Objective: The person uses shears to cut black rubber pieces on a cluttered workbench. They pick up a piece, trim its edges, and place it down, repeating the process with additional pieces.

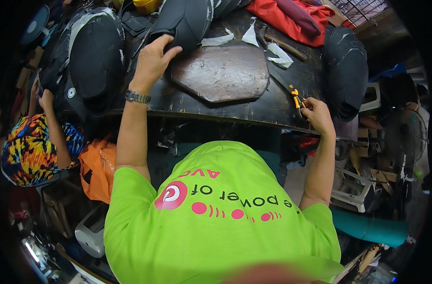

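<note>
At the far middle of the dark table, my left hand point(154, 59) is at the near end of a stack of black shoe uppers point(190, 19). Its fingers hook over the edge, with the thumb sticking out to the side. Just right of it lies a thick, worn wooden board point(220, 73) with cut corners. By the table's right front edge, my right hand point(317, 115) is closed on a pair of pliers point(297, 99) with yellow and black parts. A dark flat blade point(278, 78) lies between the board and the pliers.
More stacks of black uppers stand at the left point(95, 57) and right point(346, 71). White scraps point(281, 56), a wooden-handled tool point(287, 47) and red cloth point(291, 19) lie at the back. A co-worker in a colourful shirt point(34, 149) sits left, near an orange bag point(98, 168).
</note>
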Demonstrator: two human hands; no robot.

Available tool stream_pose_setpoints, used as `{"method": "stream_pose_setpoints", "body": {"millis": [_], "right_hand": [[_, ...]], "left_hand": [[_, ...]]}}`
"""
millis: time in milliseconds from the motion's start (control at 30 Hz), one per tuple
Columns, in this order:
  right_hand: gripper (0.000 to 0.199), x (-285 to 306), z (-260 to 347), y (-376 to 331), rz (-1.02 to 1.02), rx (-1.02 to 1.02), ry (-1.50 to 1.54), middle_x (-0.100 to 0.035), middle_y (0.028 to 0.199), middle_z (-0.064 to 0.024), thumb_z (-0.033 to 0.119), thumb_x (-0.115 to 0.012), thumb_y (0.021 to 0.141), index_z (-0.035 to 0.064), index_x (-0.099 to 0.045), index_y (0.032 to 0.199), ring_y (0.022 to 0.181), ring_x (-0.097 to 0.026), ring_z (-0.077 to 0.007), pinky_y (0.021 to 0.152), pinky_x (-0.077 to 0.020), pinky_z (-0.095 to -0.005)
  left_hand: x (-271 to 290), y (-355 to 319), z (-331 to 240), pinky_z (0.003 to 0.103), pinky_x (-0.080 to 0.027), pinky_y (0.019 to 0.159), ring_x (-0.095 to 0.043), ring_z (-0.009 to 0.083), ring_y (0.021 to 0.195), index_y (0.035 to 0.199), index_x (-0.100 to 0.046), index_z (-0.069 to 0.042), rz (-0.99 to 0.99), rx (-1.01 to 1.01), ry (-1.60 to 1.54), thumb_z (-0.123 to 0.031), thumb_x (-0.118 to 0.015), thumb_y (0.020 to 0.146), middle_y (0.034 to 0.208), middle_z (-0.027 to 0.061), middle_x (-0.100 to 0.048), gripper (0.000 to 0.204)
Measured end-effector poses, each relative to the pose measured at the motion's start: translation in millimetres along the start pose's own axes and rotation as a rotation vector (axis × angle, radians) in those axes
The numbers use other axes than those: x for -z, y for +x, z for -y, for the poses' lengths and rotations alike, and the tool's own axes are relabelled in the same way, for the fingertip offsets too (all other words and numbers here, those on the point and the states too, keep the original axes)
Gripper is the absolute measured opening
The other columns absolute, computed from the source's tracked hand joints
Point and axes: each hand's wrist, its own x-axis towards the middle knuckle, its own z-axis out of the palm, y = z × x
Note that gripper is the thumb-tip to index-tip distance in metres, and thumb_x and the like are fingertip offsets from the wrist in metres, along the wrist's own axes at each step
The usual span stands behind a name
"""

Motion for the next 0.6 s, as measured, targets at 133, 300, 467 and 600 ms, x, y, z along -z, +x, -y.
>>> {"method": "stream_pose_setpoints", "body": {"millis": [133, 300, 467, 600], "right_hand": [[0.018, 8.7, -10.0, -2.0, 0.231, -0.024, 0.619, -0.061, 0.073, 0.0013, 0.001, -0.060, 0.080, -0.0026, -0.064, 0.097, 0.060, -0.052, -0.0052, 0.054, -0.0414, -0.0223], [0.026, 2.6, -1.6, -7.4, 0.256, 0.107, 0.954, -0.061, 0.075, -0.0019, 0.003, -0.070, 0.079, -0.0004, -0.063, 0.104, 0.059, -0.055, -0.0083, 0.057, -0.0448, -0.0220], [0.030, -24.9, 34.8, 0.9, 0.129, 0.284, 1.336, -0.062, 0.078, -0.0053, 0.007, -0.076, 0.078, 0.0002, -0.062, 0.104, 0.064, -0.059, -0.0130, 0.060, -0.0489, -0.0257], [0.023, -56.6, 64.1, 11.3, -0.071, 0.164, 1.519, -0.064, 0.079, -0.0067, 0.010, -0.076, 0.084, 0.0023, -0.061, 0.100, 0.063, -0.060, -0.0121, 0.058, -0.0482, -0.0226]], "left_hand": [[12.8, 8.4, -1.1, 0.034, -0.051, 0.066, -0.065, 0.0289, 0.068, 0.113, -0.064, -0.001, -0.205, -0.014, -0.175, -0.028, -0.075, 0.087, 0.087, 0.0168, -0.070, 0.038], [35.3, -3.5, -45.0, 0.034, -0.054, 0.067, -0.069, 0.0285, 0.072, 0.107, -0.070, -0.004, -0.464, -0.127, 0.082, -0.024, -0.078, 0.084, 0.091, 0.0144, -0.073, 0.032], [5.9, -27.8, -102.9, 0.036, -0.055, 0.069, -0.070, 0.0284, 0.079, 0.096, -0.071, -0.002, -0.152, -0.442, 0.141, -0.022, -0.081, 0.080, 0.090, 0.0134, -0.072, 0.027], [-37.9, -47.8, -135.1, 0.039, -0.052, 0.064, -0.066, 0.0278, 0.072, 0.090, -0.064, -0.005, 0.309, -0.479, 0.035, -0.031, -0.076, 0.083, 0.078, 0.0081, -0.064, 0.029]]}}
